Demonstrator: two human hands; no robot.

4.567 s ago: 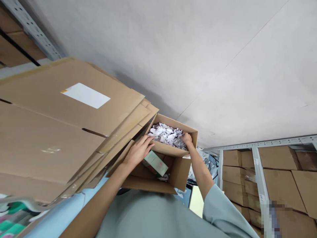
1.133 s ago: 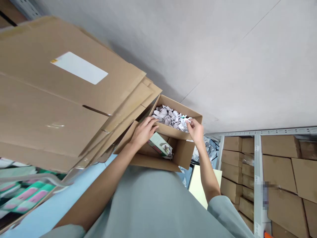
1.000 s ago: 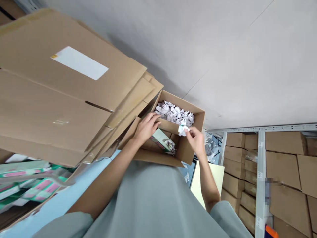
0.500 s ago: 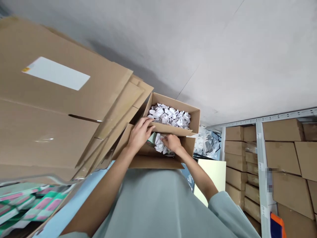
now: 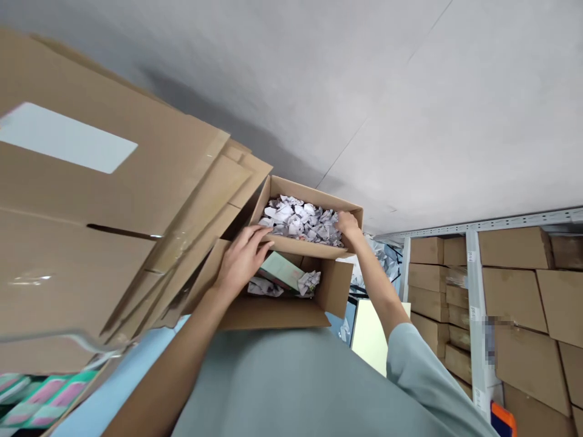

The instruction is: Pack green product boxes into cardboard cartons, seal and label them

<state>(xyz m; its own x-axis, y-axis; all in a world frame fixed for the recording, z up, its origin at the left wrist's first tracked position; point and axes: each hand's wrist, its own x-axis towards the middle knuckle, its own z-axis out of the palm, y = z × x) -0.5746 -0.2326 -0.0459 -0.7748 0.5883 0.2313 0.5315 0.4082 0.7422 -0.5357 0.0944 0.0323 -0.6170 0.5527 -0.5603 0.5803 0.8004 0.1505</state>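
Right hand (image 5: 347, 223) moved from brown cardboard near box (image 5: 273, 315) to crumpled white paper (image 5: 300, 220) in matching far box (image 5: 310, 246); grip hidden. Left hand (image 5: 240, 258), loosely spread, touches far box. Near box's pale-green oblong carton (image 5: 280, 270) could shift: sparse padding (image 5: 308, 283).

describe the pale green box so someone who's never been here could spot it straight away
Start from the large stack of flattened cardboard at the left. To its right, look into the open carton nearest the person's grey-green shirt. The pale green box lies slanted inside, set apart by its smooth, flat sides from the crumpled white paper beside it.
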